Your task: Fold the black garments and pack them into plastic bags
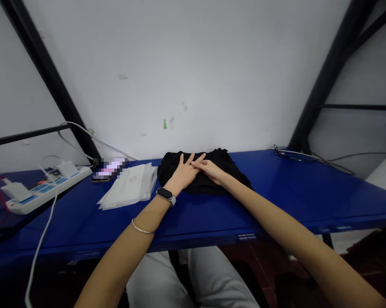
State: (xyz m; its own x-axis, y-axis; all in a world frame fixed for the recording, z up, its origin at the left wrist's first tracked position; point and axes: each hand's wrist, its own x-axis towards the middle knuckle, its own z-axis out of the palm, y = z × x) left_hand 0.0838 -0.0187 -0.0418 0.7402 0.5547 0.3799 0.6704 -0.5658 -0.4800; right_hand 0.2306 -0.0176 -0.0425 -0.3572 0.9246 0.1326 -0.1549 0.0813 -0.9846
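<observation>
A bundle of black cloth (225,164) lies folded and rumpled on the blue table (186,220), close to the wall. Resting on top of it, my left hand (185,173) has its fingers spread apart and points away from me. My right hand (211,170) comes in from the right over the same cloth, thumb and fingertips brought together in a pinch beside the left fingers. Whether a bit of fabric is between those fingertips is too small to make out.
Left of the cloth lies a stack of clear plastic bags (128,186). Beyond it are a phone (109,170) and a white power strip (51,188) with plugs and a trailing cable. Black cables (295,156) lie at the back right. Dark frame posts (321,90) flank the wall.
</observation>
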